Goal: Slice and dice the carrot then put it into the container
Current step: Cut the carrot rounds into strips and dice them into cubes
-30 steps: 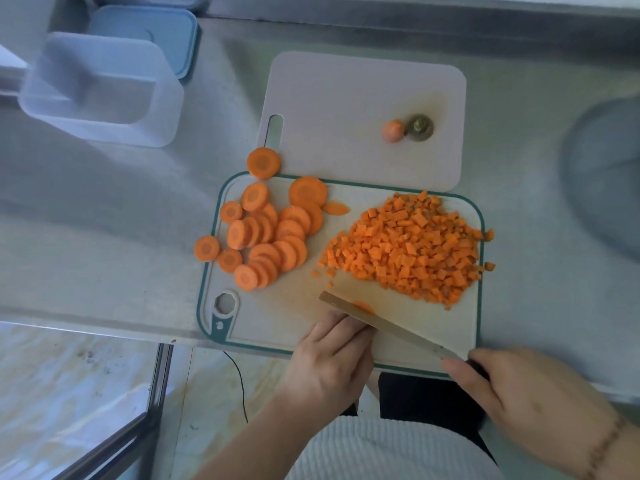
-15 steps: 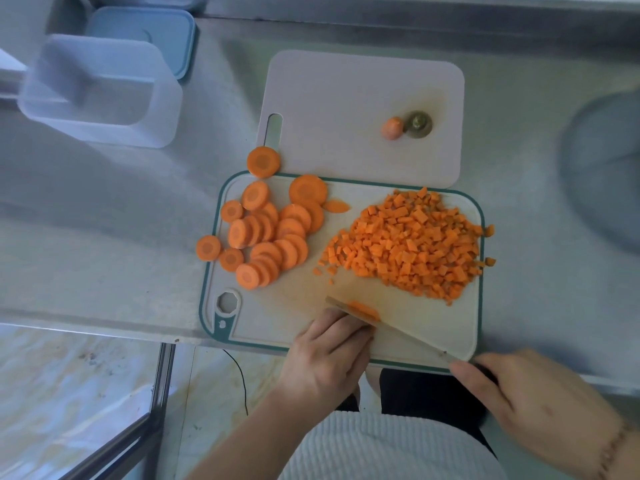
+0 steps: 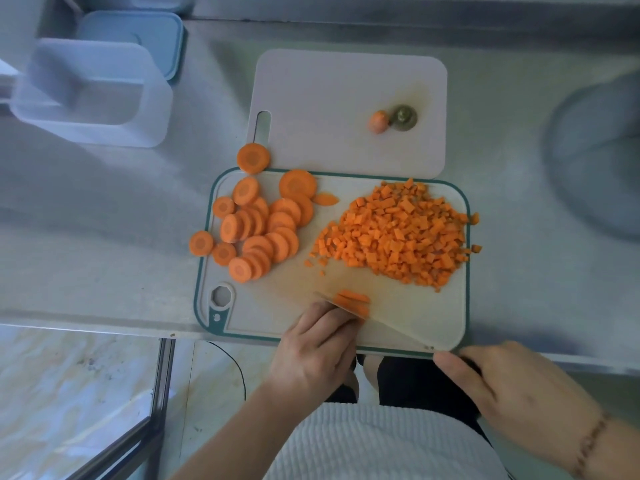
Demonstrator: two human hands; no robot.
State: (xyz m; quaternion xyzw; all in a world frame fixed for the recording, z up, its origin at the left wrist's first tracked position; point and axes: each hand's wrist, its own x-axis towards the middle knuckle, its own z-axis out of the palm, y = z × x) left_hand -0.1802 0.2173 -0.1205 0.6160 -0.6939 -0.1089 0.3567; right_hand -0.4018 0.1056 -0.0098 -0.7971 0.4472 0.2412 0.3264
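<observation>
Your left hand (image 3: pixel 317 355) on carrot strips (image 3: pixel 352 302) at the cutting board's (image 3: pixel 446 317) near edge, your right hand (image 3: pixel 512 393) gripping the knife (image 3: pixel 398 329), diced pile (image 3: pixel 398 233) far right, slices (image 3: pixel 259 226) far left.

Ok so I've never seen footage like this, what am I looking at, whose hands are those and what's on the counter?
A person wears one camera on the head, looking down at their own hands; there is no robot. The right hand grips the knife. The left hand steadies carrot strips at the blade on the green-rimmed cutting board. On that board lie round carrot slices and a pile of diced carrot. A plain board behind carries the carrot ends. Far left on the metal counter stands an empty container.
</observation>
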